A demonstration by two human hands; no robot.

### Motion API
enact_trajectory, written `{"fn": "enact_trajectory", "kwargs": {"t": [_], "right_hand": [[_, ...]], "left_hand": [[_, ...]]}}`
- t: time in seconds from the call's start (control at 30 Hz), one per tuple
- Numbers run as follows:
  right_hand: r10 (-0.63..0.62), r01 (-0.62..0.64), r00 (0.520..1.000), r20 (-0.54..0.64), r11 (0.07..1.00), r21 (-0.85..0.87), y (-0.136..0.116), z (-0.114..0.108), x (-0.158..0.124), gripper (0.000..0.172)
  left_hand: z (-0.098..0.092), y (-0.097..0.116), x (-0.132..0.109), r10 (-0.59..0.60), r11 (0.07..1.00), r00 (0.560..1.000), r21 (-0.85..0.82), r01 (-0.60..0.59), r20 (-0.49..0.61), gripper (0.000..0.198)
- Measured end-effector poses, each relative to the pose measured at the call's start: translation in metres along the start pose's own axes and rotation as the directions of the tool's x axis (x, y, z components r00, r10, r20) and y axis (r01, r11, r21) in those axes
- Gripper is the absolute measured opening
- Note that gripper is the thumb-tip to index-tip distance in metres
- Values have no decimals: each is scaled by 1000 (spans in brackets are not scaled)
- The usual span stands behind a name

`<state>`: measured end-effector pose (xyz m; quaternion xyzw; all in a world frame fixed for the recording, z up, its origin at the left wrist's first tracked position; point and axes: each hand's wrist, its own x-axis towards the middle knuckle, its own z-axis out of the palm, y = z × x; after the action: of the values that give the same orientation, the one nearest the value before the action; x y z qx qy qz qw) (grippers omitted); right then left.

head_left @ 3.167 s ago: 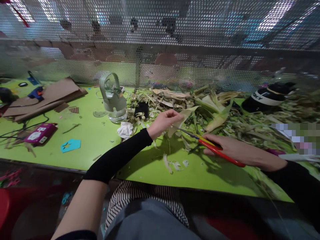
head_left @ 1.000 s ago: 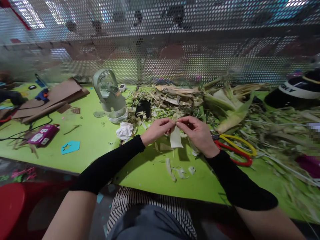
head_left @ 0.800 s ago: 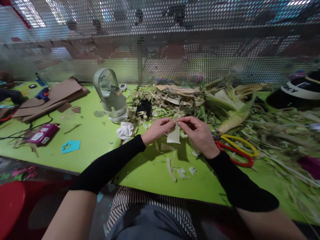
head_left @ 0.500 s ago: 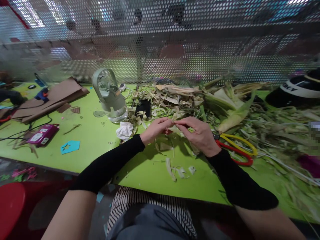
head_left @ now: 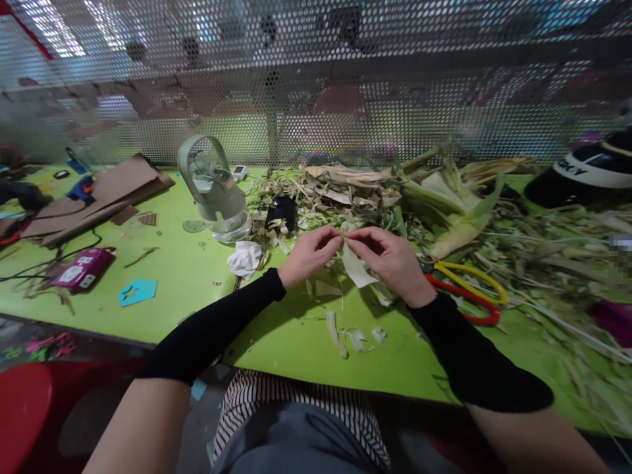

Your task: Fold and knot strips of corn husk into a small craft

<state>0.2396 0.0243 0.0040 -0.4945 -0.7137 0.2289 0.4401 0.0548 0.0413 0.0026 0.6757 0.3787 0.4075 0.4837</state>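
Between my two hands hangs a pale strip of corn husk, pinched at its top end. My left hand has thumb and fingertips closed on that end. Right beside it, my right hand pinches the same spot, its fingertips touching or nearly touching the left ones. The husk's lower end hangs loose above the green table. Several small husk scraps lie below my hands. By my right wrist rest scissors with red and yellow handles.
Behind my hands lies a heap of dried husks, with a green husk bundle to its right. A clear bottle, crumpled tissue, purple box and brown cardboard stand leftward. A perforated screen closes the back.
The husk strip has swung into fuller view and now hangs down between my hands. My fingers have shifted slightly at the pinch; my arms stay nearly in place.
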Motion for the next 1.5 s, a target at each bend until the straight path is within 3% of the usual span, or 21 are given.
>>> {"fn": "enact_trajectory", "kwargs": {"t": [0.6, 0.73, 0.87, 1.1, 1.33, 1.5], "right_hand": [[-69, 65, 997, -21, 985, -158, -10, 2, -3, 16], [-22, 21, 1000, -14, 997, -81, -8, 2, -3, 19], [40, -40, 999, -17, 999, -21, -6, 1, -2, 26], [152, -149, 988, -8, 979, 142, -7, 2, 1, 36], [81, -82, 997, 7, 992, 93, -4, 2, 1, 33], [-31, 30, 999, -13, 1000, -5, -3, 3, -2, 22]], "left_hand": [[-3, 3, -2, 74, 968, 997, 241, -70, -4, 12], [-6, 5, -2, 68, 990, 997, 123, -72, 35, 15], [-4, 3, -1, 2, 998, 997, -65, 2, 74, 19], [0, 3, 1, -56, 990, 997, -125, 63, 62, 20], [-2, -1, 1, -35, 992, 997, -121, 44, 72, 22], [-1, -7, 3, -16, 994, 998, -111, 23, 65, 20]]}}
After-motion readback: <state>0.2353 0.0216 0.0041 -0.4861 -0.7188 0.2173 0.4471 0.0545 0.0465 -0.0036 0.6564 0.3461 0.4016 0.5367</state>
